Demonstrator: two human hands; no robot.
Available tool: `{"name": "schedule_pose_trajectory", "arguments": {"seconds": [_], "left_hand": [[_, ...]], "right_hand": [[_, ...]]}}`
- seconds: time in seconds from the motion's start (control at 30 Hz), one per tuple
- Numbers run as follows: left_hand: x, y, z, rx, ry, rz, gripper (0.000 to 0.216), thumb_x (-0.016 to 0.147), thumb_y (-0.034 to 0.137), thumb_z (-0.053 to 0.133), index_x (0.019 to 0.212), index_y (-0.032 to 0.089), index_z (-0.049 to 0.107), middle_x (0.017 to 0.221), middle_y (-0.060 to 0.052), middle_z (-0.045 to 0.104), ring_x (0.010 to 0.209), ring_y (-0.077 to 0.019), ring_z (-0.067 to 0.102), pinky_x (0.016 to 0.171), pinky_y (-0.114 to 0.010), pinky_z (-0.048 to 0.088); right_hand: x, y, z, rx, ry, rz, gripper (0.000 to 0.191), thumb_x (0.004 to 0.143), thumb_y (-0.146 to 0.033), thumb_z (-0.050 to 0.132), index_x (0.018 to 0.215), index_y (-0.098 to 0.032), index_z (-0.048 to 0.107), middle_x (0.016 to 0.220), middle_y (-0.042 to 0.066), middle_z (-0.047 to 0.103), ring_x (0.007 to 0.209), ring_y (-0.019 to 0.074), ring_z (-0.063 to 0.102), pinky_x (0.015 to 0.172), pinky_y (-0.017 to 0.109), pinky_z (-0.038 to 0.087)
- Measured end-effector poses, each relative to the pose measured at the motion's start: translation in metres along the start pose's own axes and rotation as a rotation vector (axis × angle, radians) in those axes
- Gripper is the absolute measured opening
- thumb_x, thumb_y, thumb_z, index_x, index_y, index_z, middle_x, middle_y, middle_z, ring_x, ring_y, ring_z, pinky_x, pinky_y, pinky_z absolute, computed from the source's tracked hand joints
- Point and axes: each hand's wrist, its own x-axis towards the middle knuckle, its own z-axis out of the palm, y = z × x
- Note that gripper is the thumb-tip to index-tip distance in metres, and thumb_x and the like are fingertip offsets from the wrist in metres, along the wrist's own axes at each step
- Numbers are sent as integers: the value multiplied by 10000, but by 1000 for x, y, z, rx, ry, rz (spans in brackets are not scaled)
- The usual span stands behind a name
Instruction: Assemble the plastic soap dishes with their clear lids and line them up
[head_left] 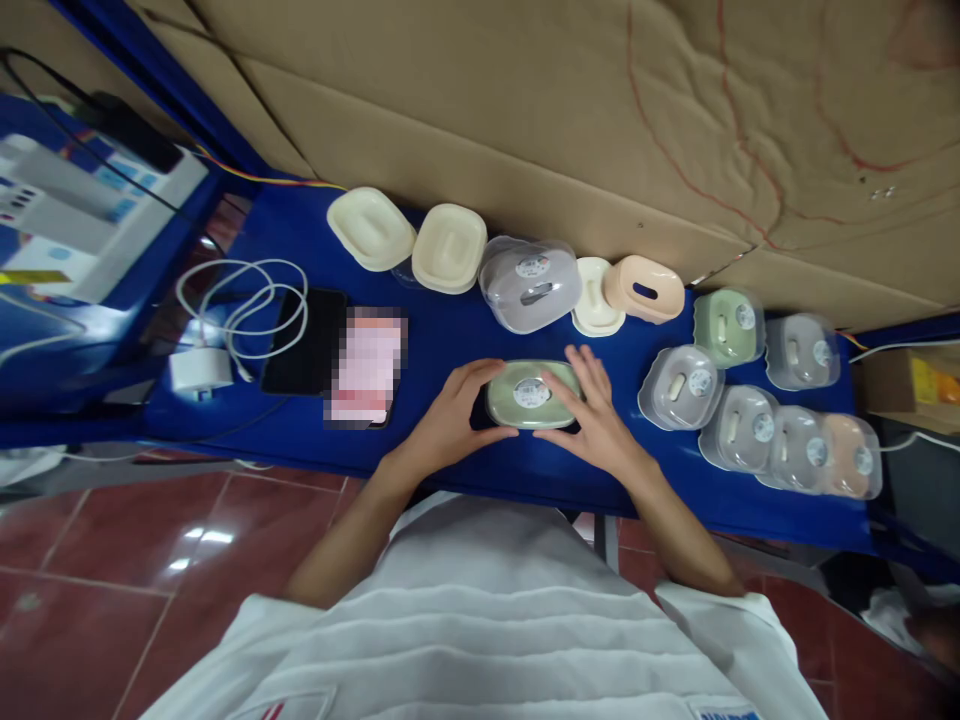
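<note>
A light green soap box (510,400) with a clear lid and a round white label sits before me on the blue table. My left hand (457,415) curves around its left end, thumb at the near edge and fingers at the far edge. At the right end, my right hand (600,425) grips it the same way, with one finger reaching over the lid near the label. Behind the box stand stacked clear grey lids (529,290), a cream insert (598,300) and a peach base (649,290) with a slot.
Two cream trays (450,248) lie at the back left. Several lidded soap boxes (739,425) in grey, green and peach stand at the right. On the left are a phone (367,365), a black tablet-like slab (304,345) and a white charger (201,370) with coiled cable. Cardboard (480,100) walls the back.
</note>
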Motion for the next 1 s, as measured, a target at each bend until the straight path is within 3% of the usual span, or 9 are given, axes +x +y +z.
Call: {"name": "schedule_pose_trajectory", "arguments": {"seconds": [0.1, 0.2, 0.3, 0.4, 0.57, 0.67, 0.77, 0.9, 1.0], "left_hand": [[-1, 1, -4, -50, -31, 4, 882, 874, 494, 881, 1605, 305, 426, 1592, -149, 543, 1517, -366, 506, 1266, -603, 447], [-3, 1, -9, -199, -50, -10, 878, 914, 457, 851, 1643, 334, 377, 1660, -143, 465, 1486, -329, 546, 1228, -543, 508], [-4, 2, -10, -294, -18, -45, 749, 999, 399, 757, 1643, 335, 380, 1642, -146, 454, 1375, -268, 638, 1156, -474, 578], [-4, 4, -9, -212, -9, -33, 552, 1057, 359, 665, 1574, 296, 485, 1547, -138, 538, 1296, -241, 674, 1134, -463, 591], [0, 9, -9, -30, -67, 6, 344, 1084, 353, 601, 1414, 262, 639, 1460, -108, 627, 1376, -262, 630, 1217, -510, 519], [0, 9, -7, 4, -71, 15, 296, 1087, 354, 588, 1349, 250, 679, 1440, -104, 644, 1367, -262, 638, 1214, -514, 519], [-1, 8, -5, 27, -65, 21, 284, 1089, 348, 584, 1331, 241, 686, 1433, -108, 649, 1357, -260, 642, 1204, -510, 526], [-2, 6, -3, 43, -54, 45, 267, 1091, 326, 587, 1316, 228, 692, 1429, -112, 648, 1356, -250, 637, 1195, -489, 530], [-1, 6, -3, 46, -58, 44, 261, 1092, 330, 587, 1311, 237, 694, 1423, -108, 650, 1353, -249, 639, 1189, -488, 533]], "right_hand": [[-3, -1, -9, 41, -45, -25, 745, 1026, -400, 714, 1688, -334, 378, 1784, 136, 287, 1627, 322, 369, 1284, 554, 446], [-10, -7, -25, -42, 67, -59, 661, 1016, -421, 728, 1621, -308, 489, 1748, 140, 351, 1586, 327, 435, 1278, 513, 467], [-28, 6, -58, -216, 235, 123, 760, 975, -522, 754, 1638, -308, 449, 1723, 163, 377, 1571, 366, 449, 1245, 575, 480], [-60, 60, -105, -478, 411, 473, 842, 968, -599, 721, 1661, -239, 405, 1675, 253, 406, 1571, 424, 429, 1194, 643, 466], [-110, 182, -157, -726, 611, 963, 788, 914, -542, 796, 1529, -111, 556, 1419, 350, 553, 1420, 405, 557, 1060, 543, 487], [-113, 211, -154, -747, 536, 1076, 904, 786, -578, 902, 1500, -116, 598, 1389, 350, 548, 1314, 429, 571, 964, 556, 467], [-100, 210, -140, -779, 420, 1141, 1036, 673, -646, 952, 1519, -163, 597, 1449, 353, 498, 1245, 454, 547, 903, 579, 418], [-84, 205, -129, -754, 344, 1116, 940, 819, -690, 821, 1541, -142, 572, 1443, 359, 488, 1182, 407, 559, 822, 525, 392], [-79, 203, -126, -738, 316, 1087, 932, 840, -685, 805, 1562, -150, 554, 1466, 359, 494, 1193, 406, 578, 815, 510, 389]]}}
